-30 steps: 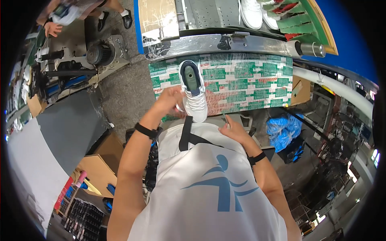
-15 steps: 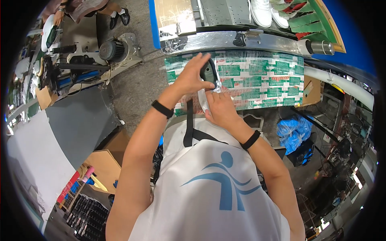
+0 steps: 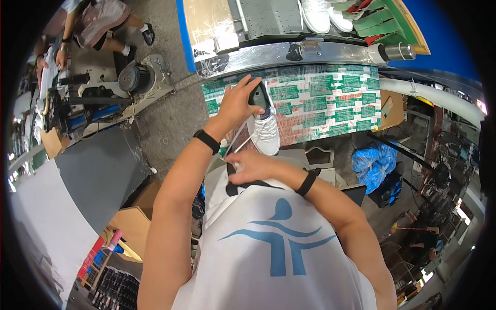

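A white lace-up sneaker (image 3: 267,138) rests on the taped green-and-white covered surface (image 3: 330,103), toe toward me. A dark block, perhaps a shoe last, with a small round hole (image 3: 259,97) fills its collar. My left hand (image 3: 237,105) grips the heel end, thumb on one side and fingers over the other. Nearer my body, my right hand (image 3: 253,166) is closed in a pinch on the white shoelace (image 3: 242,149). That lace runs taut from the sneaker's throat down to the fingers. Part of the sneaker's left side is hidden by my left hand.
Beyond the surface runs a metal conveyor edge (image 3: 289,56), with more white sneakers (image 3: 315,18) on it. A motor (image 3: 135,78) stands at left, near another person's legs. Blue plastic bags (image 3: 374,165) lie at right. A grey board (image 3: 101,160) is at left.
My right hand has drawn back from the sneaker toward my body and to the left, pulling the lace out. The sneaker's laced front and toe now show.
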Available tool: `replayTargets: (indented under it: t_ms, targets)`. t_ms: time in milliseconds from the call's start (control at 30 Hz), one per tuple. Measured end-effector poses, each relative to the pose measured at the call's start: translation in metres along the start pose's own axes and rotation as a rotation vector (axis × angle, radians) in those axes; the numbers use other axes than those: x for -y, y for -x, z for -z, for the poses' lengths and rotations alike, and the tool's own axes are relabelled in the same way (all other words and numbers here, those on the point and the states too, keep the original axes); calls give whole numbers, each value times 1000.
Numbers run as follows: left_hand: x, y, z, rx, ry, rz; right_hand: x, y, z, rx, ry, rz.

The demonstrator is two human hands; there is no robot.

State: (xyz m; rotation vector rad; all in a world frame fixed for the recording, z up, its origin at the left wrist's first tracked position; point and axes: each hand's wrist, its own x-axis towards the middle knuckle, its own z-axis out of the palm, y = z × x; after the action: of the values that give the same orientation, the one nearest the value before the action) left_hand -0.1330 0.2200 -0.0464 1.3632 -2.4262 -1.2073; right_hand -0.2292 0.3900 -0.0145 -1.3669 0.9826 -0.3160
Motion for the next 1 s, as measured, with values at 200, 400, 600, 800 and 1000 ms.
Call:
replayTargets:
  t_ms: [200,400,600,800,1000]
  targets:
    - [16,7,-1,87,243,-6,2,62,59,-478,68,-237]
    - [-6,8,-7,13,174,54,-23,53,60,-648,256,-88]
    - [-10,6,-2,35,279,66,-26,83,69,-549,471,-95]
    - [2,10,-12,-27,215,16,-8,115,70,-544,195,-215]
    - [-9,3,-7,35,246,30,-36,58,62,-675,117,-67]
